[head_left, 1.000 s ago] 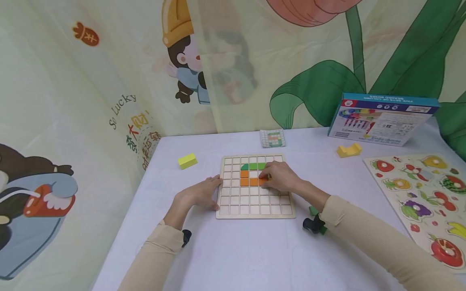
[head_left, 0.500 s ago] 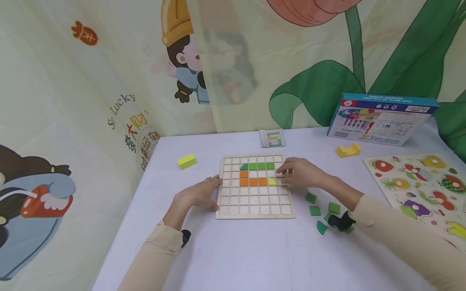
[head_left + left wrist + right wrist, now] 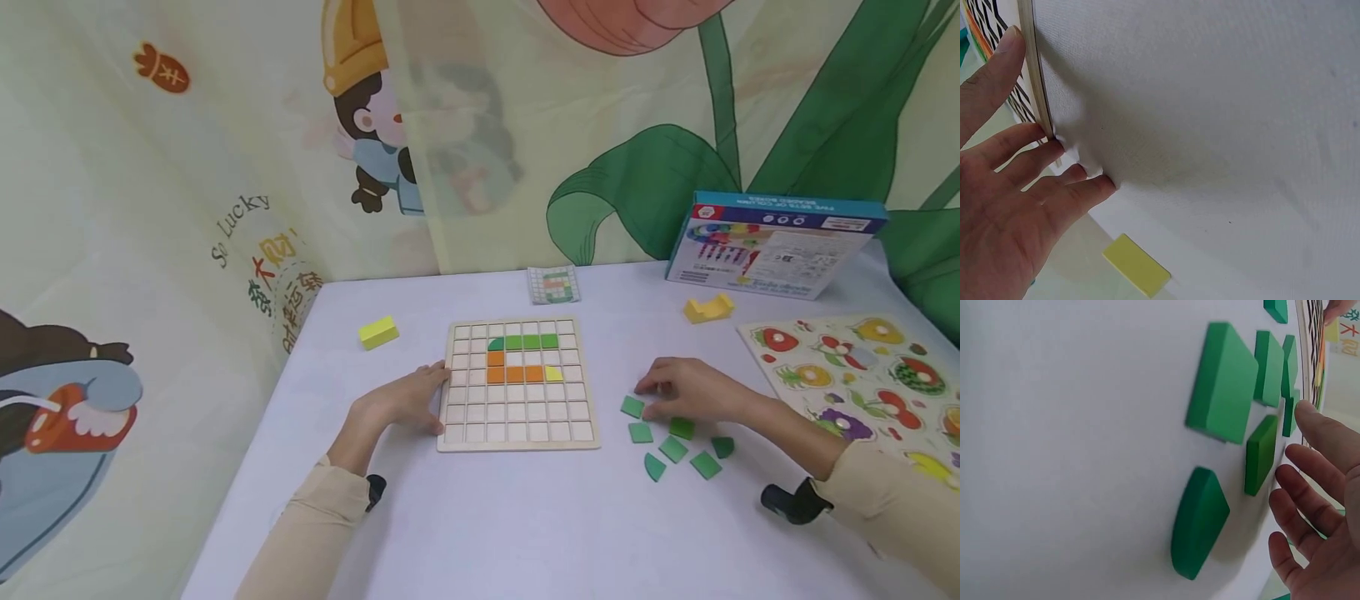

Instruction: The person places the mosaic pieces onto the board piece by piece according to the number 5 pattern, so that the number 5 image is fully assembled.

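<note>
A wooden grid board (image 3: 496, 412) lies on the white table, holding a row of green tiles (image 3: 531, 342), several orange tiles (image 3: 496, 358) and a yellow tile (image 3: 553, 373). My left hand (image 3: 401, 404) rests against its left edge; in the left wrist view the thumb and fingertips touch the board's side. To the right of the board, my right hand (image 3: 686, 390) hovers over loose green pieces, fingers loosely spread. Its thumb and fingertips are close to a green square tile (image 3: 632, 407), and nothing shows between them. Around it lie more squares (image 3: 673, 450) and two quarter-round pieces (image 3: 655, 467).
A pattern card (image 3: 553, 286) lies behind the board. A yellow block (image 3: 378, 332) is at the left, and a yellow curved block (image 3: 708, 308) at the right. A fruit puzzle board (image 3: 795, 350) and a printed box (image 3: 776, 250) occupy the right side.
My right hand has left the board and moved right and nearer, to the loose green pieces. The yellow tile and the full green row are now uncovered. The left hand stays at the board's edge.
</note>
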Demonstrator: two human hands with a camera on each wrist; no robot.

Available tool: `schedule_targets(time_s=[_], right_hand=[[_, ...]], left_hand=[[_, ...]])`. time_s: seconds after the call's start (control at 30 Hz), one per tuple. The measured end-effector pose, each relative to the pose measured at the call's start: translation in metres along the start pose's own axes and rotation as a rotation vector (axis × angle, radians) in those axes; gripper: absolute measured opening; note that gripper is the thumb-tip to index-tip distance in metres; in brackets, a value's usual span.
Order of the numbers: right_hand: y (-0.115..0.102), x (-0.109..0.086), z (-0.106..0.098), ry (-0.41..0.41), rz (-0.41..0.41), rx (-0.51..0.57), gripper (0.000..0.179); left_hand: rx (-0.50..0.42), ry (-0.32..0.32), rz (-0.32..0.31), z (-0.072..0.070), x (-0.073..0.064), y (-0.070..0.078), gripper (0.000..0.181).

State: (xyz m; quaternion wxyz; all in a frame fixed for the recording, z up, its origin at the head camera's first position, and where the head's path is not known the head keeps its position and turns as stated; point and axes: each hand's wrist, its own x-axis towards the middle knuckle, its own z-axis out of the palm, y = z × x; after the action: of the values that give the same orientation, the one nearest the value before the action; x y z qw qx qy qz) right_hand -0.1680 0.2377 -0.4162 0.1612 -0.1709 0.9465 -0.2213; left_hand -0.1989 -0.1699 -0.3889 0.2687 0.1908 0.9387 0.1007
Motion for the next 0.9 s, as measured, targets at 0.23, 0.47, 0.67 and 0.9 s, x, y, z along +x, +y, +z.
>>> schedule_targets(time_s=[0.23,0.47,0.67,0.9], right_hand=[[-0.005,-0.003,0.009,0.087,-0.038,-0.024,0.032],[-0.007,-0.001,0.014,0.131,-0.017,-0.050,0.025],[-0.010,0.000,0.016,0.128,-0.009,-0.056,0.028],[-0.016,0.002,0.016,0.147,-0.034,-0.077,0.027]], left_hand=[[0.001,0.001,0.007,0.000,-0.001,-0.001,0.083],[0.003,0.004,0.003,0.001,-0.001,0.000,0.082],[0.005,0.005,0.009,0.001,0.000,-0.001,0.083],[0.028,0.005,0.009,0.002,0.001,-0.002,0.082]])
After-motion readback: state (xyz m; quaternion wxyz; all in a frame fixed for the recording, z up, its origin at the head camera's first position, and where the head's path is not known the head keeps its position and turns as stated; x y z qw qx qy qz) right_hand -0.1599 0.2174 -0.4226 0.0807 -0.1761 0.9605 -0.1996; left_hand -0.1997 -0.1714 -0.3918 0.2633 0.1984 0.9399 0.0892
